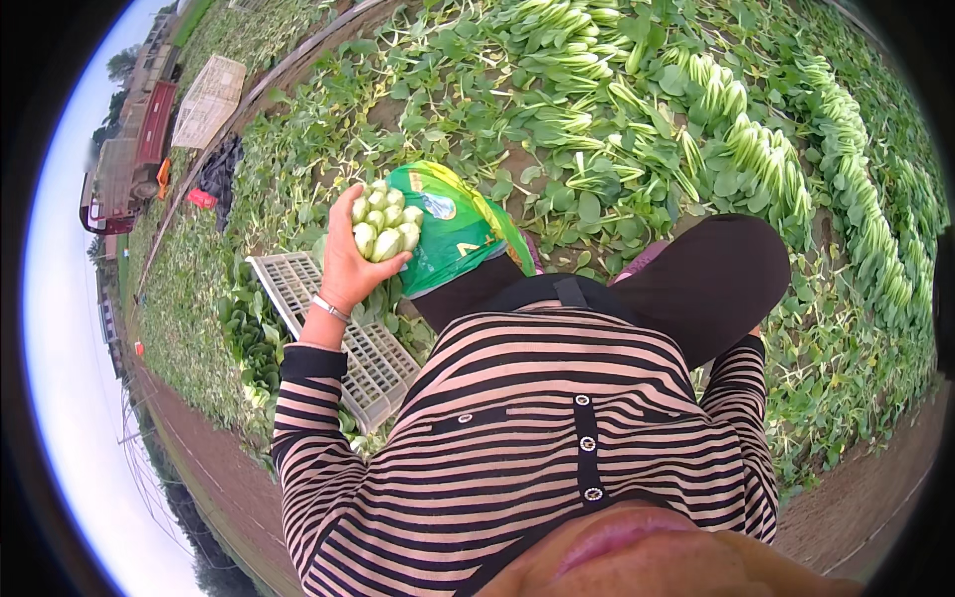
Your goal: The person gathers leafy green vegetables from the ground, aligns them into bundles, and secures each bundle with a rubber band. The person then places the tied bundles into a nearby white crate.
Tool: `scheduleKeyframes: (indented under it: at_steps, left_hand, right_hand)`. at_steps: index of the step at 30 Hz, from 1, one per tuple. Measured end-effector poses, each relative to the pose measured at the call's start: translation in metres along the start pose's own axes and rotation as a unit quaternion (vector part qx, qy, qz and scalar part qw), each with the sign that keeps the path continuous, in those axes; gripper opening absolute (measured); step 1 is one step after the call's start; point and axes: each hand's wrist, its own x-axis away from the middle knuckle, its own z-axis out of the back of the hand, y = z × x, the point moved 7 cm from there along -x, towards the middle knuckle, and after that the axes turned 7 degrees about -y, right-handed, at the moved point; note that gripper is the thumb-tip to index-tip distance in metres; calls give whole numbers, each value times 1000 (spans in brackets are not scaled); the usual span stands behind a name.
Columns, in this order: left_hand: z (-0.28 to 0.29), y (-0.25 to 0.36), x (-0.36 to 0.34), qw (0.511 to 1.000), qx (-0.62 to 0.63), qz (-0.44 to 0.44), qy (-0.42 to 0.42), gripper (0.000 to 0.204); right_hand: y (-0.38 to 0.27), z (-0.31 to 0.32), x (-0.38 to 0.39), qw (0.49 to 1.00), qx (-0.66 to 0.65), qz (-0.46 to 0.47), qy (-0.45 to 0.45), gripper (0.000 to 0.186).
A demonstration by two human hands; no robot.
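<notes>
My left hand (350, 261), with a silver bracelet at the wrist, is closed round a bunch of bok choy (383, 221). Its pale green root ends face up toward me. Just right of the bunch, a green and yellow plastic bag (448, 234) covers my left thigh. Below that hand stands a pale plastic crate (370, 373) with slotted sides, partly hidden by my forearm. Behind my bent right knee, only a sliver of my right hand (756, 330) shows near the cuff; its fingers are hidden.
Long rows of cut bok choy (766, 164) lie on the leafy ground ahead and to the right. Dark green leafy heads (249, 333) show along the crate's left side. Farther left are another crate (209, 102), dark sheeting (225, 171) and a red truck (149, 139).
</notes>
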Motion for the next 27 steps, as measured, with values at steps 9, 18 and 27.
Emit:
scheduleKeyframes:
  at_steps: [9, 18, 27]
  left_hand:
    - [16, -2, 24, 1000, 15, 8, 25, 115]
    - [20, -11, 42, 998, -5, -34, 49, 104]
    - [15, -19, 42, 991, 42, -74, 100, 113]
  right_hand:
    - [-6, 11, -50, 999, 15, 26, -33, 29]
    - [-265, 114, -107, 860, -487, 64, -138, 21]
    - [-618, 24, 145, 755, -288, 341, -480, 10]
